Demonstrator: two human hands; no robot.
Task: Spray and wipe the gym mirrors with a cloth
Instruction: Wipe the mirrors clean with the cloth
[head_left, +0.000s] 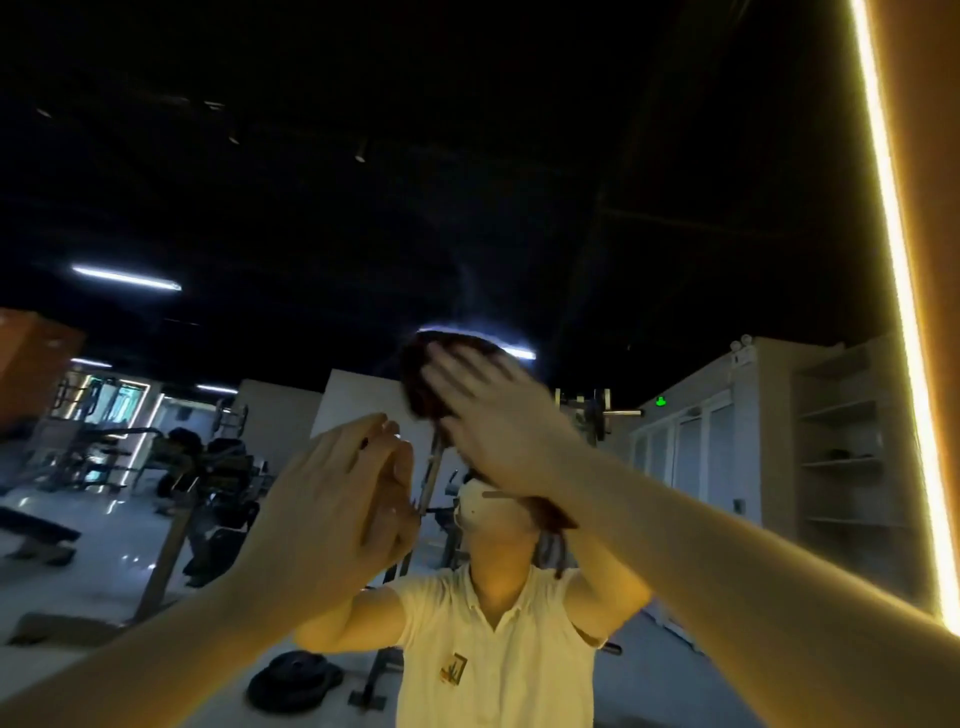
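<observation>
The gym mirror (322, 218) fills the view, and my own reflection in a pale shirt faces me in it. My right hand (498, 431) is raised at head height and presses a dark reddish-brown cloth (423, 382) flat against the glass; most of the cloth is hidden under my palm. My left hand (332, 493) is lifted beside it, lower and to the left, fingers extended with the tips touching the mirror where they meet their reflection. I see nothing held in the left hand. No spray bottle is visible.
A bright yellow LED strip (896, 270) runs down the mirror's right edge beside an orange wall. The glass reflects weight machines (208, 467), weight plates on the floor (296, 680), white shelves (841, 441) and ceiling lights.
</observation>
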